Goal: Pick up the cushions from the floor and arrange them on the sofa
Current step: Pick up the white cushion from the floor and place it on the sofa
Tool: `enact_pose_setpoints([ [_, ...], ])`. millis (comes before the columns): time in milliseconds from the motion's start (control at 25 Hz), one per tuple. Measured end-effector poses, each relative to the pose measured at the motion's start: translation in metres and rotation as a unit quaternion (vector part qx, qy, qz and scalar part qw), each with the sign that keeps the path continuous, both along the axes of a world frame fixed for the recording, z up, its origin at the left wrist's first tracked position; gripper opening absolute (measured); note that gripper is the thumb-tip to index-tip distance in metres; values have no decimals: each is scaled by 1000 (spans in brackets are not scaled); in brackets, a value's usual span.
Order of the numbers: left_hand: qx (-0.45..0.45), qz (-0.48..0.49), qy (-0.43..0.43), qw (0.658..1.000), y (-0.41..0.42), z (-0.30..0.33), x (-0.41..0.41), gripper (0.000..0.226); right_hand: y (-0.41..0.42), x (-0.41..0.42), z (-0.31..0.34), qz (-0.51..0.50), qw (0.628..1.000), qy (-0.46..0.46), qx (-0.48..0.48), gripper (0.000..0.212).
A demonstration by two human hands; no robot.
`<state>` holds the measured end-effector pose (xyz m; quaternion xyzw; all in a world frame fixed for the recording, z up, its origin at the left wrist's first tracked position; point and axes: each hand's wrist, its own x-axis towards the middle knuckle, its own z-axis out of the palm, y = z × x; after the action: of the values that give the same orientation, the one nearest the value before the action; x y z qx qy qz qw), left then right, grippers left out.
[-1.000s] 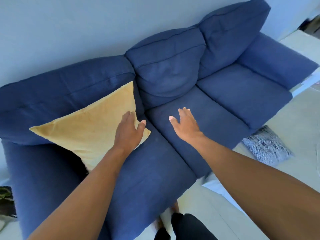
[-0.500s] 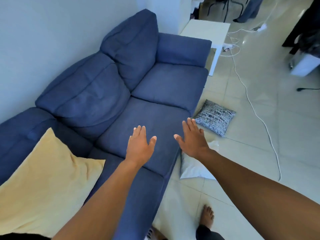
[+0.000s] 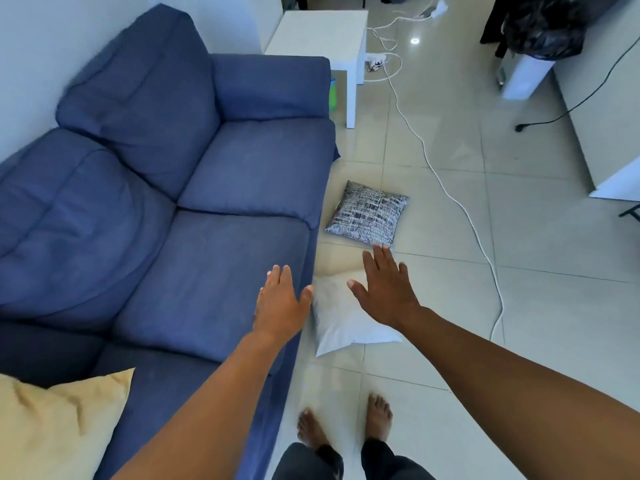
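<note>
Left hand: the left hand (image 3: 281,304) sits just below the centre of the frame, palm down, fingers spread and holding nothing, over the front edge of the sofa's near seat cushion.
Right hand: the right hand (image 3: 385,287) is to the right of centre, palm down, fingers splayed and empty, above the white cushion; whether it touches the cushion cannot be told.
White cushion: the white cushion (image 3: 341,327) lies flat on the tiled floor (image 3: 519,306) just beside the sofa's front, lower centre of the frame, partly covered by the right hand and forearm.
Patterned cushion: the black-and-white patterned cushion (image 3: 367,213) lies on the floor at the centre of the frame, near the sofa's front edge, just above the right hand's fingertips in the picture and apart from the white cushion.
Yellow cushion: the yellow cushion (image 3: 52,427) is on the sofa at the lower left corner, cut off by the frame edge.
Sofa: the blue sofa (image 3: 207,188) fills the left half, its back cushions along the wall.
Side table: a white side table (image 3: 322,32) stands at the sofa's far armrest, upper centre.
Cable: a white cable (image 3: 460,206) runs across the tiles from the upper centre down the right of centre.
Feet: two bare feet (image 3: 379,415) stand on the tiles at the bottom centre.
</note>
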<state>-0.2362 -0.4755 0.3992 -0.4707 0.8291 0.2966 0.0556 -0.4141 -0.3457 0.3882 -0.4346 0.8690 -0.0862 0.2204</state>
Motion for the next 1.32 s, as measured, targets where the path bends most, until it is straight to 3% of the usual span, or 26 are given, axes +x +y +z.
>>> enact_pose_setpoints([
  [360, 56, -72, -40, 995, -37, -58, -58, 79, -23, -47, -43, -67, 997, -24, 33, 74],
  [600, 112, -58, -81, 989, -63, -117, -87, 76, -55, -80, -106, -112, 990, -64, 53, 76],
  [920, 175, 11, -137, 975, -85, -290, -119, 72, -71, -114, -287, -150, 978, -107, 98, 77],
  [1320, 224, 169, -176, 944, -96, -555, -145, 63, -70, -151, -548, -163, 968, -144, 128, 80],
])
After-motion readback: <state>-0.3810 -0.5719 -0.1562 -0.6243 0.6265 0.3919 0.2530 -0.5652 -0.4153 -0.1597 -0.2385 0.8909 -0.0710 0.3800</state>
